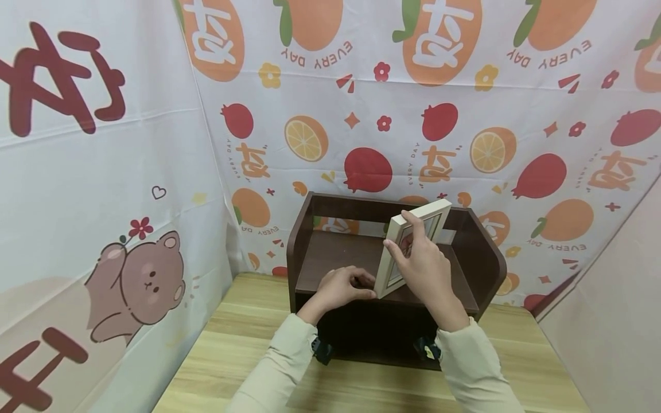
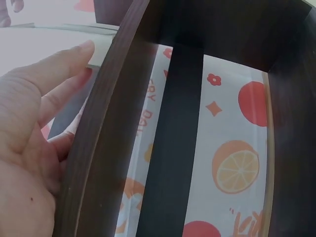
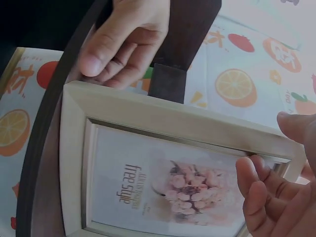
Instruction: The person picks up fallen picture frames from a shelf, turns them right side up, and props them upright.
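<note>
Head view: we see a dark brown shelf unit (image 1: 338, 258) standing near the back edge of a wood-grain worktop (image 1: 248, 321). A cream picture frame (image 1: 396, 269) is held at a tilt over the upper board, its lower corner by the middle of the board's front edge; we cannot tell whether the board bears any of its weight.

The right hand (image 1: 427, 267) is clamped on the picture frame near its upper end. The left hand (image 1: 345, 285) has thumb and fingers apart and loosely bent, their tips at the lower corner, with the thumb seeming to touch it.

In the right wrist view we read "free style" on the insert (image 3: 163, 177), beside a cluster of pink flowers. Pale sleeves (image 1: 281, 358) cover both forearms. Behind the worktop's back edge hangs a fruit-print cloth (image 1: 330, 137), also visible through the unit's open back; along the left edge we see a bear-print cloth (image 1: 150, 281).
</note>
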